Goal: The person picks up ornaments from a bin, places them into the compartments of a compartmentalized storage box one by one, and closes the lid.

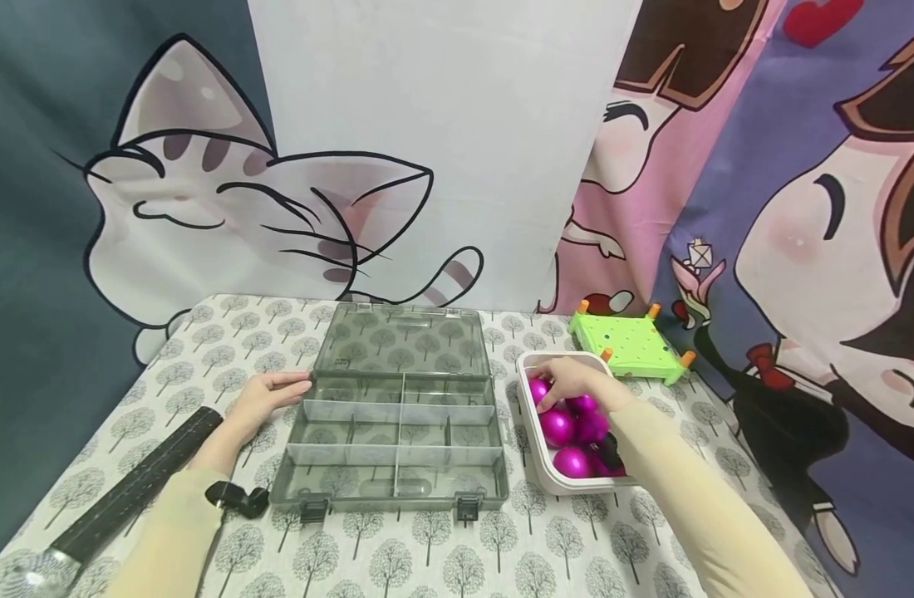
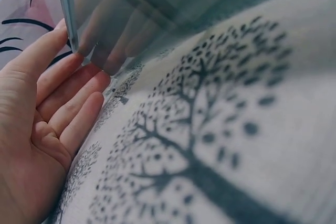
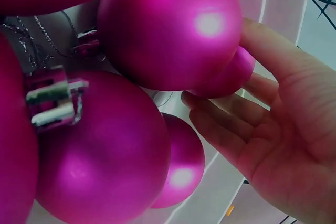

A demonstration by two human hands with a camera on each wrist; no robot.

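Observation:
A smoky clear compartment box [image 1: 397,455] lies on the table with its lid [image 1: 405,339] folded back. My left hand [image 1: 266,394] is at the box's back left corner, its fingers fairly straight and touching the side wall. In the left wrist view that hand [image 2: 50,95] has its fingertips against the box's edge. My right hand [image 1: 572,379] reaches into a white tub [image 1: 528,432] of shiny magenta Christmas baubles [image 1: 557,427]. The right wrist view shows its thumb and fingers around a small bauble [image 3: 231,77], partly hidden behind a bigger bauble [image 3: 170,30].
A green toy bed-like stand [image 1: 629,342] with orange pegs is behind the tub. Left of the box lies a long black tube [image 1: 139,486] with a clear end. The tablecloth [image 1: 390,561] is printed with trees. Cartoon curtains [image 1: 442,149] hang behind the table.

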